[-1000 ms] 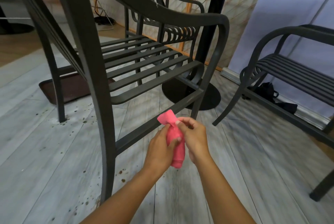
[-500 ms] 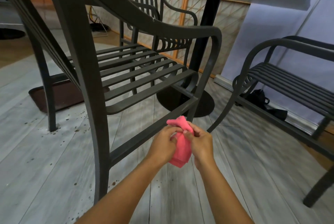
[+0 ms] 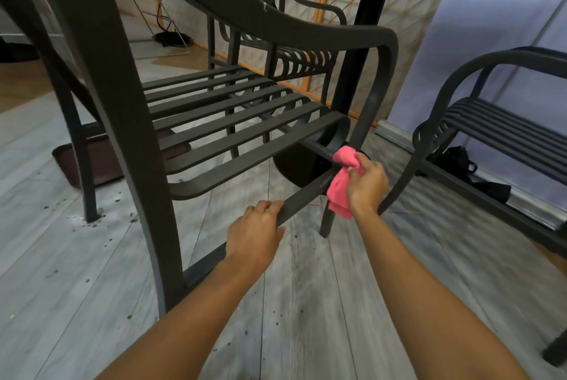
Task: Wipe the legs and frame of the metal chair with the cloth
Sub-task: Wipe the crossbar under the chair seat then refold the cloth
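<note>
Metal chair (image 3: 233,121) stands on the plank floor (image 3: 306,318), filling the left and centre of the view. Its lower side rail (image 3: 306,195) is now gripped by the left hand (image 3: 254,235), which was on the cloth half a second ago. Pink cloth (image 3: 340,192) is bunched in the right hand (image 3: 368,183) alone, brought against the front corner where rail meets front leg (image 3: 327,221). Judged: regripping done, wiping of the leg joint beginning.
</note>
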Demonstrator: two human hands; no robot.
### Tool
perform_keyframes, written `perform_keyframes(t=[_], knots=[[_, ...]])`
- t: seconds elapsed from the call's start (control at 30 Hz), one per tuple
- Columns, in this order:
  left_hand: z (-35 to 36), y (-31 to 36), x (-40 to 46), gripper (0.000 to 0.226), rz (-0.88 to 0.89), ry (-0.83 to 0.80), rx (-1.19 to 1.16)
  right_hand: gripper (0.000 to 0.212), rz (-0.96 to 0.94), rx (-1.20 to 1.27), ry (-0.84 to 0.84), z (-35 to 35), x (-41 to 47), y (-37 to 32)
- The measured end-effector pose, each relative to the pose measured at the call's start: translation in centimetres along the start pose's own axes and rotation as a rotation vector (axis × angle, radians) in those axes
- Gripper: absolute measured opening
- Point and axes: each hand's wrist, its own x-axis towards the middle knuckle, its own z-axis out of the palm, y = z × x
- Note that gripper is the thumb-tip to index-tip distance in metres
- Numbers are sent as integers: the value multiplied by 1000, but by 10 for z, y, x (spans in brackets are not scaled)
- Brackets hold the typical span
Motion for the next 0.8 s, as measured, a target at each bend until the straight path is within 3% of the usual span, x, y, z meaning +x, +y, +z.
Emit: perform_keyframes(t=[0.13, 0.23, 0.37, 0.8], knots=[[5, -2, 3, 41, 24, 40, 36, 37, -87, -172, -245, 16, 9, 16], [9, -3, 6, 40, 25, 50, 52, 46, -209, -273, -314, 25, 14, 42], [11, -4, 6, 39, 27, 62, 60, 39, -287, -336, -265, 24, 0, 32], [9, 0, 1, 44, 19, 60, 87, 31, -241, -109, -290, 24, -43, 24]])
